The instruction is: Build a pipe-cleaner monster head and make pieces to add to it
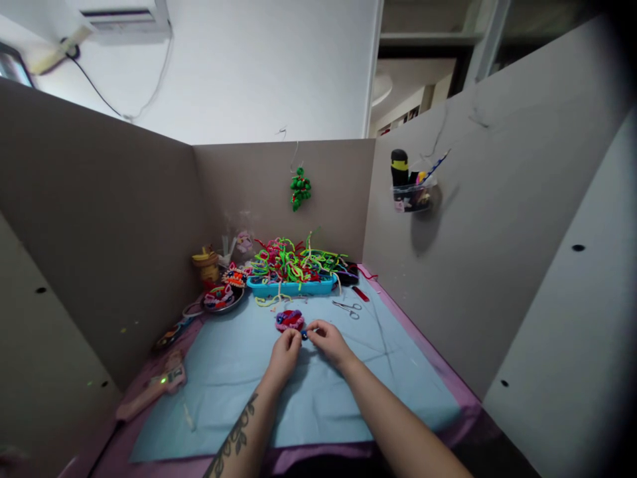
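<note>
My left hand [285, 350] and my right hand [327, 340] meet over the middle of the table, fingertips pinched close together. Between them is a small dark blue piece [304, 335], which looks like a short bit of pipe cleaner; its exact shape is too small to make out. Both hands appear to grip it from either side. Just behind my fingers lies a rounded bundle of pink, red and purple twisted pipe cleaners [289, 321]. I cannot tell whether the blue piece joins it.
A blue tray [293, 288] heaped with colourful pipe cleaners stands behind. Scissors [348, 308] and a red strip [360, 294] lie to the right. At left are a metal bowl [237, 305] of fuzzy pieces and a pink glue gun [149, 395] with a green light. Partition walls surround the table.
</note>
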`<state>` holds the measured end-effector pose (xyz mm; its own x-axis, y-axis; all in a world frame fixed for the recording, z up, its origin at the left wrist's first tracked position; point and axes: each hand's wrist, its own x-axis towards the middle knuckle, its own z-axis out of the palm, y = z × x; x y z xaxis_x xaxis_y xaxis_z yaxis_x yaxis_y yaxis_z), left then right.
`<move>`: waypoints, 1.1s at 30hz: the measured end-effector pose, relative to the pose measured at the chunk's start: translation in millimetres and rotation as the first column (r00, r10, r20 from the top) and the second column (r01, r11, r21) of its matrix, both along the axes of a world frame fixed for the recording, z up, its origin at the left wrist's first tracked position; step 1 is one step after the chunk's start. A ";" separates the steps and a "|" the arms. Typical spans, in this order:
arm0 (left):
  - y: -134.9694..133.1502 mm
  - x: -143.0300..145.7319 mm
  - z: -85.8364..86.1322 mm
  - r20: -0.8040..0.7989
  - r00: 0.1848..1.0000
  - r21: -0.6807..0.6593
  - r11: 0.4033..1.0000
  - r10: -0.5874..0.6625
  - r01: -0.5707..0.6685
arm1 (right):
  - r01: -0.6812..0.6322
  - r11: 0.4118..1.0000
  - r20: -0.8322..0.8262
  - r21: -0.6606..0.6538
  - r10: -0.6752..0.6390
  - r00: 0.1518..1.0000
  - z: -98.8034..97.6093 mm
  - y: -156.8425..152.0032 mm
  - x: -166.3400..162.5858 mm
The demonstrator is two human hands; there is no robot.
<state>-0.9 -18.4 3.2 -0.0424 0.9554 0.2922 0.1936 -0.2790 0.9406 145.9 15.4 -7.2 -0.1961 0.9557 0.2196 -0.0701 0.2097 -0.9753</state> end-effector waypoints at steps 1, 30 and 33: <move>-0.3 0.1 0.5 -0.003 1.000 0.002 1.000 0.003 -0.003 | -0.008 1.000 0.005 0.001 0.008 1.000 0.0 -0.7 -0.4; 4.9 -1.2 -7.7 0.097 0.995 -0.019 1.000 0.019 -0.017 | -0.151 0.984 -0.135 -0.098 0.137 0.981 1.1 -5.0 -6.2; 6.7 -1.5 -9.3 0.116 0.993 -0.024 0.999 0.030 -0.027 | -0.126 0.981 -0.182 -0.145 0.099 0.978 0.7 -3.0 -5.8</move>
